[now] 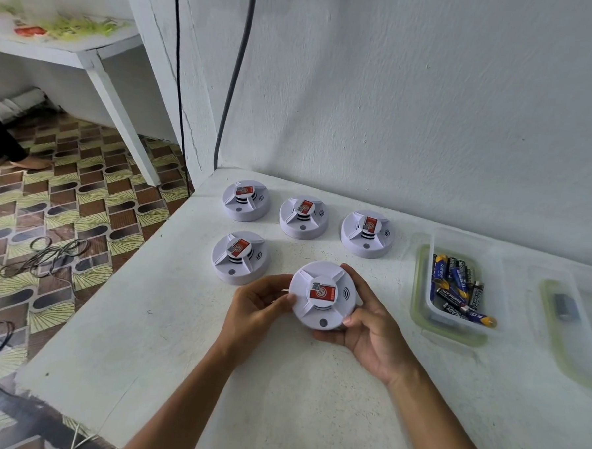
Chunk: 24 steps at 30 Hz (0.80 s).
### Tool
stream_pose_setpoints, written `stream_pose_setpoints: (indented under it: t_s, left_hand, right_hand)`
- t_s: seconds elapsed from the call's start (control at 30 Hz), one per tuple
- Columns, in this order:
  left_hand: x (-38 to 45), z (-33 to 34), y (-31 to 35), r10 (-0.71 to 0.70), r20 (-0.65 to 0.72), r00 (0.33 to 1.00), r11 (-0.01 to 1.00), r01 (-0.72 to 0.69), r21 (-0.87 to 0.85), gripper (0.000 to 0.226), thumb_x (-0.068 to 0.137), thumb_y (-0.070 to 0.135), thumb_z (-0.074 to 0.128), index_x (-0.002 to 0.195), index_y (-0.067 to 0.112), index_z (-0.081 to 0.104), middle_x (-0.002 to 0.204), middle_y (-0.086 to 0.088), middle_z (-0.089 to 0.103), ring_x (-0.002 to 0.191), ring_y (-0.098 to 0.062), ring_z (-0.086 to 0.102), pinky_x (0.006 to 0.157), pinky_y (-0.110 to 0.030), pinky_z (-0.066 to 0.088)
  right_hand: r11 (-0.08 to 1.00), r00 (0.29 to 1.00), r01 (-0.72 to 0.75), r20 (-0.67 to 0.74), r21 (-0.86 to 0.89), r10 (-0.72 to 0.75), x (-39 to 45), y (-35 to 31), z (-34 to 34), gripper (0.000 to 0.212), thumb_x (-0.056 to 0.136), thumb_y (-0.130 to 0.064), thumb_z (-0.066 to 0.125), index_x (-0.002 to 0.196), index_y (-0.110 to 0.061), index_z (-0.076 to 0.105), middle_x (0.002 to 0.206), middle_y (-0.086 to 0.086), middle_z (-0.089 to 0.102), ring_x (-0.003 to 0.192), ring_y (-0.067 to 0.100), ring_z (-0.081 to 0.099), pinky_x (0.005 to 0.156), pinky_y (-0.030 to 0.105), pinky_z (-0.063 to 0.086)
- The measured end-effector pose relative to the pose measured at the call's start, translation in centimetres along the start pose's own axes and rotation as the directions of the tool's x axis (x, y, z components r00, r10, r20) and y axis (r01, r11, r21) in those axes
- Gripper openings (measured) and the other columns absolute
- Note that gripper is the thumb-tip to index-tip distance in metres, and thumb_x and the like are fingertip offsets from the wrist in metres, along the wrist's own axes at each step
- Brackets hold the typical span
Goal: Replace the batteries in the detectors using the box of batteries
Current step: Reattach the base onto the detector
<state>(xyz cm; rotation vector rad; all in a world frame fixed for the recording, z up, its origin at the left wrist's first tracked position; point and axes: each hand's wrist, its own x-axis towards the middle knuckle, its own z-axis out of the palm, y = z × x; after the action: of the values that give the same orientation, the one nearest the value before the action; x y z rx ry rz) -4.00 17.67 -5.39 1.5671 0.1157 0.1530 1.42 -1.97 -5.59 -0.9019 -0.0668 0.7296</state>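
A round white detector (321,296) with a red sticker on top is held just above the white table (166,320). My left hand (256,308) grips its left edge. My right hand (368,324) cups it from below and the right, thumb on the front rim. Several more white detectors stand behind it: one at the left (240,257) and three in a row (246,201), (303,217), (368,234). To the right a clear plastic box (467,327) holds several blue and black batteries (456,284).
A second clear container (553,327) at the far right holds one small dark object (565,306). The white wall runs close behind the table. Two cables (233,83) hang down the wall at the table's back left corner. Beyond the left edge lies patterned floor with loose wires (46,256).
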Motion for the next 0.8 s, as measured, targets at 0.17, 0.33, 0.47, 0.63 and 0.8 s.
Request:
stream_pose_setpoints:
  t_s: [0.17, 0.33, 0.47, 0.63, 0.8]
  left_hand:
    - [0.03, 0.06, 0.04, 0.000, 0.001, 1.000, 1.000, 0.000, -0.006, 0.032, 0.084, 0.020, 0.067, 0.115, 0.012, 0.069, 0.109, 0.000, 0.074, 0.102, -0.018, 0.069, 0.086, -0.026, 0.054]
    - [-0.02, 0.12, 0.03, 0.001, -0.005, 1.000, 1.000, -0.001, -0.009, 0.032, 0.084, 0.020, 0.067, 0.115, 0.012, 0.069, 0.109, 0.000, 0.074, 0.102, -0.019, 0.070, 0.086, -0.026, 0.054]
    - [0.05, 0.13, 0.04, 0.003, -0.005, 1.000, 1.000, -0.003, 0.001, 0.032, 0.084, 0.020, 0.067, 0.115, 0.012, 0.069, 0.110, 0.000, 0.074, 0.102, -0.019, 0.069, 0.086, -0.026, 0.054]
    - [-0.01, 0.19, 0.06, 0.007, -0.012, 1.000, 1.000, -0.007, 0.005, 0.031, 0.084, 0.019, 0.066, 0.114, 0.012, 0.069, 0.109, 0.000, 0.074, 0.101, -0.018, 0.070, 0.084, -0.024, 0.054]
    - [0.01, 0.25, 0.06, 0.012, -0.017, 1.000, 1.000, -0.011, 0.023, 0.031, 0.084, 0.020, 0.067, 0.114, 0.013, 0.070, 0.109, 0.001, 0.074, 0.101, -0.017, 0.070, 0.084, -0.024, 0.054]
  right_hand:
    - [1.000, 1.000, -0.004, 0.008, 0.005, 0.004, 0.00, -0.05, -0.03, 0.079, 0.064, 0.007, 0.048, 0.132, -0.031, 0.051, 0.121, 0.007, 0.066, 0.097, 0.034, 0.068, 0.069, 0.049, 0.058]
    - [1.000, 1.000, -0.008, 0.014, 0.009, 0.008, 0.00, -0.05, -0.06, 0.079, 0.064, 0.007, 0.049, 0.133, -0.031, 0.051, 0.122, 0.008, 0.066, 0.098, 0.035, 0.067, 0.072, 0.050, 0.058]
    - [1.000, 1.000, -0.008, 0.013, 0.007, 0.008, 0.00, -0.05, -0.10, 0.078, 0.065, 0.007, 0.049, 0.132, -0.031, 0.052, 0.124, 0.008, 0.064, 0.096, 0.034, 0.068, 0.070, 0.049, 0.058]
    - [1.000, 1.000, -0.013, 0.017, 0.012, 0.013, -0.02, -0.05, -0.17, 0.079, 0.064, 0.007, 0.049, 0.133, -0.031, 0.051, 0.123, 0.008, 0.064, 0.097, 0.034, 0.067, 0.071, 0.049, 0.058]
    - [1.000, 1.000, -0.018, 0.017, 0.009, 0.018, 0.03, -0.05, -0.26, 0.080, 0.064, 0.007, 0.050, 0.134, -0.031, 0.050, 0.125, 0.010, 0.062, 0.098, 0.035, 0.067, 0.069, 0.048, 0.057]
